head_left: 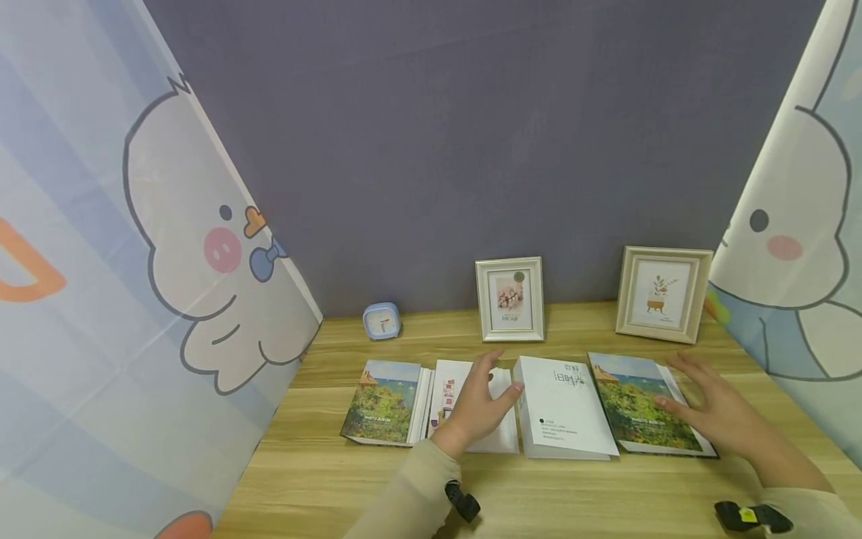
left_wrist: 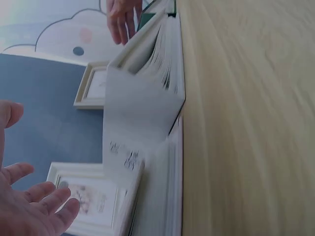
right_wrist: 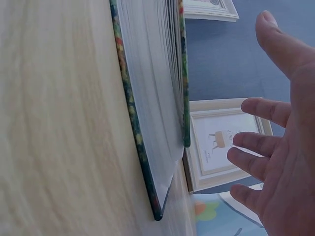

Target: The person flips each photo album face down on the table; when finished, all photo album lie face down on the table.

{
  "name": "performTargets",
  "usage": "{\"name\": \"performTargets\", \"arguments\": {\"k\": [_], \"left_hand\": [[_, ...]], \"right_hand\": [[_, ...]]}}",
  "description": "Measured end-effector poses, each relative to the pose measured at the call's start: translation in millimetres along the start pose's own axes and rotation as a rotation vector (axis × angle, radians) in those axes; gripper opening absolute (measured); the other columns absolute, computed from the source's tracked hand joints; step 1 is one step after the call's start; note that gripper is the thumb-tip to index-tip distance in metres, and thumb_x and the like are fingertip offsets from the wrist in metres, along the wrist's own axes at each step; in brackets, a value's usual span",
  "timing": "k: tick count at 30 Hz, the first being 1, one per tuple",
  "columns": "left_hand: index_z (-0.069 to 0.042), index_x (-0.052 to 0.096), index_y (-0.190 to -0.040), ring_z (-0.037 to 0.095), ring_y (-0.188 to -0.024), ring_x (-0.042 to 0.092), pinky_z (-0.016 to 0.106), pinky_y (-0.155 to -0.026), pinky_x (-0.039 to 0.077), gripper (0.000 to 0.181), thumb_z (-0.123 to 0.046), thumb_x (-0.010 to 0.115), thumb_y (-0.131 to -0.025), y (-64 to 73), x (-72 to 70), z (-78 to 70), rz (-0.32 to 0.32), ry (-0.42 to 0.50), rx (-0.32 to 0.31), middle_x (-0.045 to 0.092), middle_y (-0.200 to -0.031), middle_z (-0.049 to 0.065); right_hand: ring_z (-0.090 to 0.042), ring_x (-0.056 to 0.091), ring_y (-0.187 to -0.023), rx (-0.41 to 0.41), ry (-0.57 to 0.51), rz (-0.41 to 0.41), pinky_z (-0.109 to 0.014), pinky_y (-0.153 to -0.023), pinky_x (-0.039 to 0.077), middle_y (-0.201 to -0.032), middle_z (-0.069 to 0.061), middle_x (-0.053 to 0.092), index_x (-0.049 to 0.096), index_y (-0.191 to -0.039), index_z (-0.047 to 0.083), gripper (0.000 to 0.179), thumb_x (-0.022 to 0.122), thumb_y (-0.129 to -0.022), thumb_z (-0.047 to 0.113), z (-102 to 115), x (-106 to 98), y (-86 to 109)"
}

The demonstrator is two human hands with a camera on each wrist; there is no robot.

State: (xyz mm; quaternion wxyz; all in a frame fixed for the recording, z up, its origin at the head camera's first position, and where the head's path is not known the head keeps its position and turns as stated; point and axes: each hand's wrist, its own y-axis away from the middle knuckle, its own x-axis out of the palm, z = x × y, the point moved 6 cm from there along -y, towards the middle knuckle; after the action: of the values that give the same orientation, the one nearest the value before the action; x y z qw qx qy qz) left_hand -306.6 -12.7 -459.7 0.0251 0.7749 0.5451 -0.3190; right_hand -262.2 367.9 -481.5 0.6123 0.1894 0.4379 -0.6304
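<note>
Four photo albums lie in a row on the wooden table. My left hand hovers over the second one, a white album with a small coloured picture, its fingers spread and holding nothing. Just right of that hand is a white album with dark lettering, its cover standing partly raised in the left wrist view. My right hand is above the right edge of a landscape-covered album, fingers loosely extended and nothing in them. In the right wrist view, this album's pages show between its covers. A matching landscape album lies at the far left.
Behind the albums stand a small blue clock, a white picture frame with a flower print, and a cream picture frame with a plant print. A dark grey panel backs the table; cartoon-printed cloth hangs at both sides.
</note>
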Motion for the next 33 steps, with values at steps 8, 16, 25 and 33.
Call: {"name": "performTargets", "arguments": {"k": [8,16,25,33], "left_hand": [[-0.018,0.032,-0.163,0.028,-0.146,0.042,0.042,-0.118,0.042,0.070,-0.043,0.063,-0.105,-4.2,19.7,-5.0,0.035,0.068,0.010,0.040,-0.160,0.008],[-0.020,0.037,-0.160,0.027,-0.142,0.047,0.039,-0.115,0.044,0.066,-0.038,0.066,-0.104,-7.9,33.9,-10.1,0.047,0.117,-0.011,0.041,-0.157,0.000],[-0.023,0.040,-0.159,0.023,-0.141,0.050,0.032,-0.113,0.046,0.062,-0.038,0.066,-0.104,-13.7,52.7,-16.0,0.090,0.141,-0.020,0.042,-0.155,-0.004],[-0.017,0.041,-0.158,0.024,-0.137,0.053,0.029,-0.108,0.049,0.060,-0.034,0.065,-0.106,-15.1,69.0,-20.7,0.126,0.212,-0.044,0.044,-0.156,0.005]], "right_hand": [[-0.075,0.030,-0.129,0.001,0.002,0.007,-0.088,-0.088,0.031,-0.159,-0.041,0.025,0.037,-0.159,-0.001,0.083,0.080,-0.095,0.029,1,1,1.1],[-0.074,0.035,-0.127,-0.016,0.014,0.015,-0.087,-0.085,0.035,-0.158,-0.041,0.027,0.039,-0.159,0.001,0.083,0.081,-0.094,0.028,4,1,2.2],[-0.072,0.034,-0.130,-0.023,0.008,0.015,-0.084,-0.087,0.036,-0.160,-0.038,0.028,0.040,-0.159,0.001,0.083,0.083,-0.093,0.028,3,1,4.3],[-0.071,0.036,-0.129,-0.015,-0.012,0.030,-0.084,-0.087,0.036,-0.158,-0.039,0.031,0.043,-0.155,-0.003,0.081,0.083,-0.092,0.028,2,3,5.4]]}}
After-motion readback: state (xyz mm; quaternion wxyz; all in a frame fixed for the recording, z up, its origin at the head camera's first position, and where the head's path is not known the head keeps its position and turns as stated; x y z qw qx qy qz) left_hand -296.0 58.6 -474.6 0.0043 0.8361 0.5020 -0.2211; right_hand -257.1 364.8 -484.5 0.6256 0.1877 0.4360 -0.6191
